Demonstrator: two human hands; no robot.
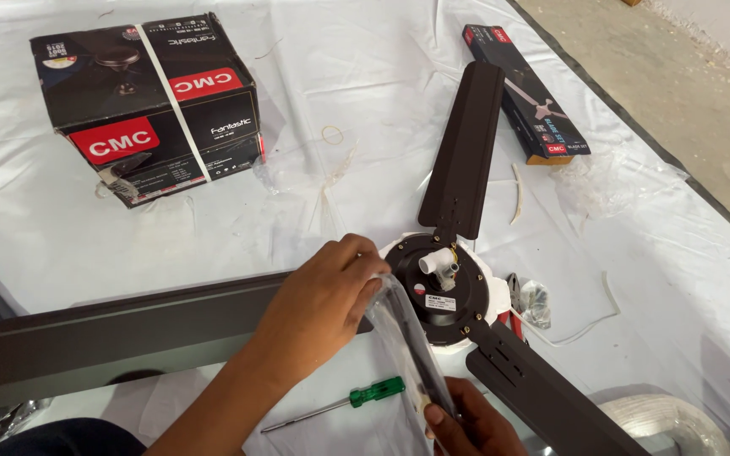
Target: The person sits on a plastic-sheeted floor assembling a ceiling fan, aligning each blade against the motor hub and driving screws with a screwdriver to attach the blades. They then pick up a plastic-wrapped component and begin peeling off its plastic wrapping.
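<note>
Your left fingers [363,268] are curled shut over the upper end of a clear plastic sleeve [405,338], which sits just below centre of the frame against the fan motor [443,291]. Your right fingers [437,415] pinch its lower end near the bottom edge. Something long and dark shows inside the sleeve (I cannot tell what it is).

Keep both pinches on the plastic alone, and hold the sleeve taut between them so it does not sag onto the motor. Mind the white stub [438,263] on top of the motor, close to your left knuckles.

Your left hand [324,302] arches palm down over the root of the left blade [128,336], forearm running in from the lower left. Your right hand [471,422] comes up from the bottom edge, mostly cut off, beside the lower right blade [542,397]. A green screwdriver [340,403] lies on the white sheet [365,101] between your arms.
</note>
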